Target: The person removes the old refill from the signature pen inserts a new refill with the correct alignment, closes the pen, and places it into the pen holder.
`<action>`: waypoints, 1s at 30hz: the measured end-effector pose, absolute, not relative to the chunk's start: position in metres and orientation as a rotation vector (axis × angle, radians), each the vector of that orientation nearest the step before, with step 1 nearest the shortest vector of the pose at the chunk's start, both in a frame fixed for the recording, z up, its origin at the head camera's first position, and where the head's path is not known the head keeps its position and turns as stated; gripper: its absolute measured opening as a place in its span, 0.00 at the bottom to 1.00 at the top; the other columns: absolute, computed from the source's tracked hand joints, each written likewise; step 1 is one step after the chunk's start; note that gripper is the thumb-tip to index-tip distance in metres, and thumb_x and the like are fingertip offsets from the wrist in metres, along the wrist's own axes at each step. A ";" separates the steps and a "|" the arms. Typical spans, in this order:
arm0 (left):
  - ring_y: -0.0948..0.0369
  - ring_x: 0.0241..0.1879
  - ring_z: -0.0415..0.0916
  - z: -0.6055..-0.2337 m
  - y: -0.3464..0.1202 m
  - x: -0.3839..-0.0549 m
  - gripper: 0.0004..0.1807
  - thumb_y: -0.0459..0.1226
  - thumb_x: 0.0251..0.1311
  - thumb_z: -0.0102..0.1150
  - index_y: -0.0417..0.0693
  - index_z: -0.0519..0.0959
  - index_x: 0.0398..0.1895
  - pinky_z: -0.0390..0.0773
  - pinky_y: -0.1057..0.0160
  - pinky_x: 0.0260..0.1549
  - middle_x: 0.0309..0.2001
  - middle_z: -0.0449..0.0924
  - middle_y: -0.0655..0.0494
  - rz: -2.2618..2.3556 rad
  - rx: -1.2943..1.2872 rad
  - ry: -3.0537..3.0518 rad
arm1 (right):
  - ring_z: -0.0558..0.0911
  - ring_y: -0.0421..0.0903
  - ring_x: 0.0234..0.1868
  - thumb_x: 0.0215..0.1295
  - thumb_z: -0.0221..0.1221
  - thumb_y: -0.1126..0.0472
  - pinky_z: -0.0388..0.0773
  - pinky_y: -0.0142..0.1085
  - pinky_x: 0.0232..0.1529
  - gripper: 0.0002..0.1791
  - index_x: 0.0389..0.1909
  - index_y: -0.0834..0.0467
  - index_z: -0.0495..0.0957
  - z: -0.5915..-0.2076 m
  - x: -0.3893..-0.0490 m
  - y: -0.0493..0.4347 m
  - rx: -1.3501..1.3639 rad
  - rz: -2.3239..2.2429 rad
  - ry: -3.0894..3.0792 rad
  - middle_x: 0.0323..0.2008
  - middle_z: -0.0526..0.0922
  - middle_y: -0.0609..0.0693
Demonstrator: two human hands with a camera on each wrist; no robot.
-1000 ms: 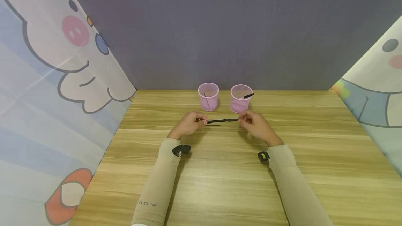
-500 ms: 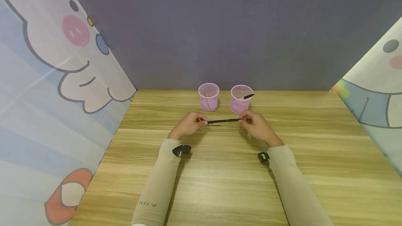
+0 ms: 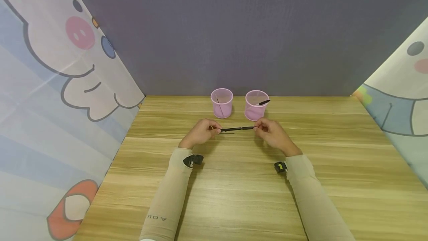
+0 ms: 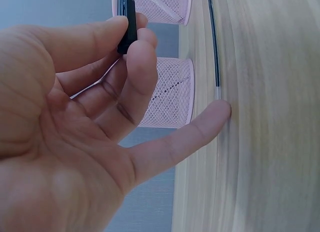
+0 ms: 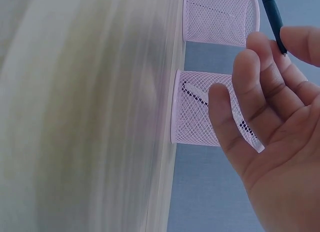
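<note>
A slim black pen (image 3: pixel 237 128) is held level above the table between two hands. My left hand (image 3: pixel 201 132) pinches its clip end between thumb and fingers. At the other end, thumb and fingertips of my right hand (image 3: pixel 272 134) pinch the pen near its pointed tip, which shows in the right wrist view. Below the pen a thin dark pen refill (image 4: pixel 215 41) with a pale end lies on the table. In the left wrist view my left little finger reaches down to that pale end, overlapping it.
Two pink mesh cups stand behind the hands against the dark back panel. A thin dark stick leans in the left cup (image 3: pixel 227 113). Inside the right cup (image 3: pixel 252 115) rests a black-and-white pen (image 3: pixel 265 102). Printed curtains flank the wooden table (image 3: pixel 240 189).
</note>
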State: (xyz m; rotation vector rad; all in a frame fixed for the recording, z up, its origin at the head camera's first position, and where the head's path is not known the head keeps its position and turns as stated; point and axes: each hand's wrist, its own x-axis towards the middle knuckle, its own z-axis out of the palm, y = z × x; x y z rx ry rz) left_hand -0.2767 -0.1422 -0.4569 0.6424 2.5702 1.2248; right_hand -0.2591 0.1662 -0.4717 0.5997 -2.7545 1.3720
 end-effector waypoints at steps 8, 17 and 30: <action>0.53 0.29 0.82 -0.456 -0.142 -0.276 0.10 0.34 0.71 0.59 0.38 0.86 0.48 0.75 0.67 0.25 0.34 0.84 0.40 1.219 0.632 2.567 | 0.78 0.45 0.32 0.75 0.58 0.61 0.77 0.33 0.36 0.07 0.40 0.60 0.82 -0.472 -0.259 0.167 0.605 1.378 -2.757 0.31 0.83 0.52; 0.48 0.31 0.83 -0.455 -0.141 -0.275 0.11 0.33 0.71 0.58 0.37 0.85 0.48 0.74 0.67 0.24 0.34 0.84 0.39 1.217 0.637 2.575 | 0.77 0.42 0.26 0.76 0.56 0.61 0.76 0.34 0.29 0.10 0.39 0.63 0.81 -0.471 -0.258 0.167 0.606 1.384 -2.764 0.30 0.83 0.58; 0.55 0.29 0.80 -0.456 -0.141 -0.275 0.10 0.33 0.71 0.59 0.37 0.86 0.47 0.75 0.67 0.26 0.33 0.84 0.42 1.221 0.645 2.580 | 0.73 0.39 0.21 0.78 0.55 0.57 0.73 0.33 0.25 0.14 0.35 0.62 0.80 -0.472 -0.258 0.166 0.623 1.355 -2.770 0.26 0.81 0.56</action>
